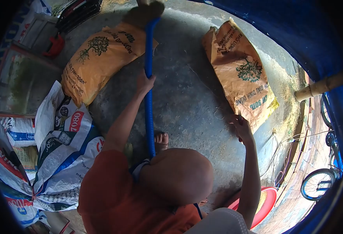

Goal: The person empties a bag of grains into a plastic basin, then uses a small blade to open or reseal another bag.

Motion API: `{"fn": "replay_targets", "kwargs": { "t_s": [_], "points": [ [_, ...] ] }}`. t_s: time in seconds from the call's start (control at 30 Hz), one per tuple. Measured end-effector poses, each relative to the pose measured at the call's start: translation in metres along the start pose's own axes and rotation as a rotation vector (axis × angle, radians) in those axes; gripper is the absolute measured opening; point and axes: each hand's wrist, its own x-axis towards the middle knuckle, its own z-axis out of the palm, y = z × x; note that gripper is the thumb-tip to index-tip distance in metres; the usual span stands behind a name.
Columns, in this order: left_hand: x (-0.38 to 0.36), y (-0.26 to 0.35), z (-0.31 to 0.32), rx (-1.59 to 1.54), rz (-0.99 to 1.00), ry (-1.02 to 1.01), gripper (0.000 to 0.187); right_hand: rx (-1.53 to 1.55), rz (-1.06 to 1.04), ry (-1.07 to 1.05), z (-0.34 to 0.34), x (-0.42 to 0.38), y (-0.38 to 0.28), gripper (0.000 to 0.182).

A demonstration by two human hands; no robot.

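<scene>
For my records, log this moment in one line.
left hand: holding blue tube; right hand: holding small tool at orange sack; second orange sack: on floor

The person wears an orange shirt (111, 189), and its left sleeve (111, 162) is short. Below the bare knee (183, 175) lies light grey cloth (220, 223), which has a dotted white line. A narrow dark blue edge (198, 210) is also below this knee. The toes (161, 138) above it are bare.
</scene>
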Motion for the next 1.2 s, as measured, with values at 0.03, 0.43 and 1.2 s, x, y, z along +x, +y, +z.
{"fn": "replay_targets", "kwargs": {
  "t_s": [0.03, 0.43, 1.2],
  "points": [
    [-0.005, 0.011, 0.0, -0.053, 0.07, -0.007, 0.041, 0.0, 0.003, 0.007, -0.001, -0.004, -0.003, 0.024],
    [0.03, 0.01, 0.01, 0.171, 0.259, -0.065, 0.05, -0.237, -0.099, 0.326, -0.014, 0.03, 0.085, 0.031],
    [-0.022, 0.177, 0.155, -1.217, -0.306, -1.008, 0.037, -0.03, -0.13, 0.653, -0.017, -0.007, 0.074, 0.018]
  ]
}}
